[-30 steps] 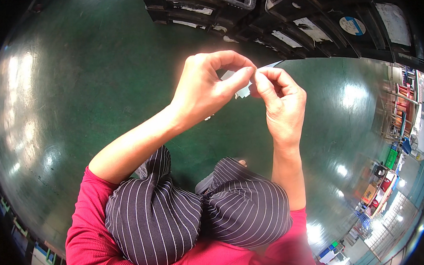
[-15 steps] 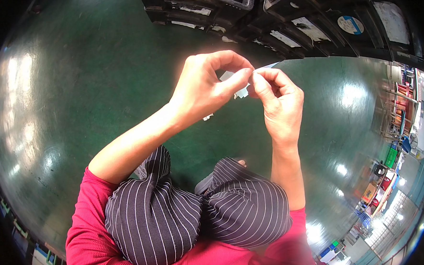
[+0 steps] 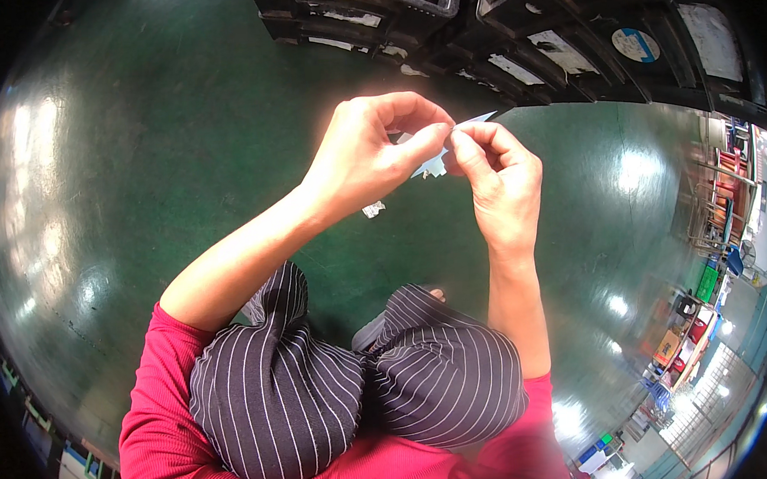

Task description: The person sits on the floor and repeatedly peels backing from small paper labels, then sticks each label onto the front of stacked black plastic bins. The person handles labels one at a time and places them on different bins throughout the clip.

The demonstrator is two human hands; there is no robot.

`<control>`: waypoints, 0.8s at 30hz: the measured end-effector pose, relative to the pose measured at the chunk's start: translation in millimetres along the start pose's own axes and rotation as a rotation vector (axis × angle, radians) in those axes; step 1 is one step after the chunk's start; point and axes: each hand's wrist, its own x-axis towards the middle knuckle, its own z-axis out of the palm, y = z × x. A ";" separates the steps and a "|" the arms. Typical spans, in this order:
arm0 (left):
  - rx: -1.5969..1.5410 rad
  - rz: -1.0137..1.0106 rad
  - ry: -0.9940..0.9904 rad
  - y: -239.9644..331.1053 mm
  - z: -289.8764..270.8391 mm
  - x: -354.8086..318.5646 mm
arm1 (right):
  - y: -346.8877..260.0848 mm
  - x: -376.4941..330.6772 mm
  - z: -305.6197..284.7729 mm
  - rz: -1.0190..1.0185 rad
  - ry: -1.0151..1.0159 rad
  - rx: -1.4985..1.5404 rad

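Observation:
My left hand [image 3: 370, 149] and my right hand [image 3: 503, 177] meet in front of me, fingertips touching. Each one pinches with thumb and forefinger. Whatever sits between the fingertips is too small to make out. Behind the fingers show parts of a pale bluish-white sheet [image 3: 432, 165], with a pointed corner sticking out past the right forefinger. Whether that sheet is held or lies on the floor, I cannot tell. A small white scrap [image 3: 373, 210] lies on the green floor below my left wrist.
Black plastic crates [image 3: 442, 41] with worn white labels stand ahead and to the right; one holds dark pieces. My knees in striped trousers [image 3: 279, 392] are bent below my hands. Far right, shelves and goods [image 3: 692, 336] line the green floor [image 3: 154, 165].
Both hands have shifted very slightly left, still pinched together. A little more of the pale sheet and of the floor scrap shows now.

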 end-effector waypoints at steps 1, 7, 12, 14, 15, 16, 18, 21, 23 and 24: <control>0.027 0.024 -0.001 0.2 -0.1 0.2 | 1.3 0.6 -0.3 -0.003 -0.001 0.003; 0.033 -0.010 0.006 -1.4 1.8 3.2 | 4.4 1.6 -0.1 0.006 0.004 0.006; -0.095 -0.090 0.097 -24.2 -15.7 14.1 | 28.5 8.7 2.0 0.064 -0.068 0.072; -0.269 -0.152 0.164 -37.0 -36.8 21.5 | 55.7 17.4 1.1 0.128 -0.122 0.116; -0.308 -0.199 0.185 -45.1 -46.7 24.7 | 76.0 20.7 1.5 0.172 -0.120 0.144; -0.341 -0.247 0.213 -50.0 -56.1 25.6 | 97.3 23.8 1.3 0.203 -0.128 0.090; -0.360 -0.265 0.254 -57.6 -63.0 29.1 | 138.4 24.9 -0.8 0.319 -0.100 0.061; -0.358 -0.285 0.311 -72.1 -74.1 29.0 | 188.6 16.8 5.0 0.482 -0.063 0.110; -0.362 -0.280 0.325 -72.8 -77.4 27.2 | 209.2 10.2 1.1 0.523 -0.102 0.033; -0.362 -0.276 0.336 -70.4 -79.4 25.7 | 205.5 10.3 2.9 0.544 -0.129 -0.016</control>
